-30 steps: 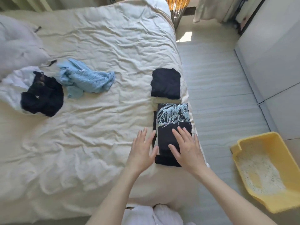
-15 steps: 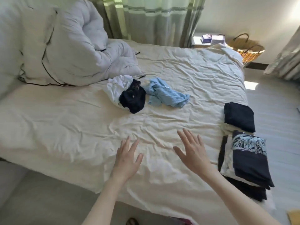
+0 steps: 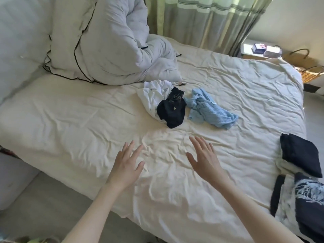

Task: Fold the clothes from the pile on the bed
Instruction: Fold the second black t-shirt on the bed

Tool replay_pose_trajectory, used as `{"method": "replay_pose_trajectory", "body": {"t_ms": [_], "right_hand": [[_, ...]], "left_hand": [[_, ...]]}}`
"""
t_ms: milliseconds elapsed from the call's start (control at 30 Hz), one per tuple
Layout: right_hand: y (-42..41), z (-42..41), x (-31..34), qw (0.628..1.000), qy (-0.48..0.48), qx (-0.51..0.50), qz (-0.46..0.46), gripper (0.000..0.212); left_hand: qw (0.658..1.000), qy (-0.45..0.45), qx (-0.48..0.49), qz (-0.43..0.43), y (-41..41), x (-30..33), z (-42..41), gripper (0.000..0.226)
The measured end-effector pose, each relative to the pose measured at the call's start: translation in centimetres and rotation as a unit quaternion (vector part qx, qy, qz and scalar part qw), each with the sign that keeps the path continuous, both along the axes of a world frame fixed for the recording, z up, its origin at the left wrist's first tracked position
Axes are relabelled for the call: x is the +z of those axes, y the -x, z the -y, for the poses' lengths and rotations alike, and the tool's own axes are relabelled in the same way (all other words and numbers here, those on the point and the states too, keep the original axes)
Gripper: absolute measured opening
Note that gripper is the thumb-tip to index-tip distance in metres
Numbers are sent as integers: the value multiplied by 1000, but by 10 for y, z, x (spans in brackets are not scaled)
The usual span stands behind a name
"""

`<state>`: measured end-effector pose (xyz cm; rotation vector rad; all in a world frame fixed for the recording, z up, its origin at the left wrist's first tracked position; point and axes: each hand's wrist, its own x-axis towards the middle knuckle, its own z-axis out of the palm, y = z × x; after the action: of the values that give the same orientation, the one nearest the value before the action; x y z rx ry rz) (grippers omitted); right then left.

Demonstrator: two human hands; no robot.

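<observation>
Short of the pile [image 3: 177, 106] on the bed [image 3: 87, 123], both hands hover with fingers spread, holding nothing.
Left hand [image 3: 125, 168] and right hand [image 3: 204, 159] look between garments; next likely means reaching forward to the pile and picking one piece.

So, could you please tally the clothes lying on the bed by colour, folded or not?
White: 1, the crumpled white garment.
Light blue: 1, the crumpled light blue knit.
Dark: 3, the crumpled dark garment, the folded dark garment, the folded printed garment.
Total: 5.
</observation>
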<state>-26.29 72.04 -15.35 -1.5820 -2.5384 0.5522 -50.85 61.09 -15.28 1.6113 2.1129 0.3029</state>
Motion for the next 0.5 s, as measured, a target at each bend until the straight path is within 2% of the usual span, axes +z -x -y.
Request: {"method": "replay_pose_trajectory", "body": {"t_ms": [267,400,500], "right_hand": [[69,-144,-91,995,59,2,77,58],[105,-213,-133,993,82,-6,88,61],[134,-254,-161,993,70,-7,92,71]], "left_hand": [[997,80,-8,-15,50,-68,-95,57],[996,85,-1,3,69,-99,-140,56],[996,80,20,28,74,-123,-157,54]]}}
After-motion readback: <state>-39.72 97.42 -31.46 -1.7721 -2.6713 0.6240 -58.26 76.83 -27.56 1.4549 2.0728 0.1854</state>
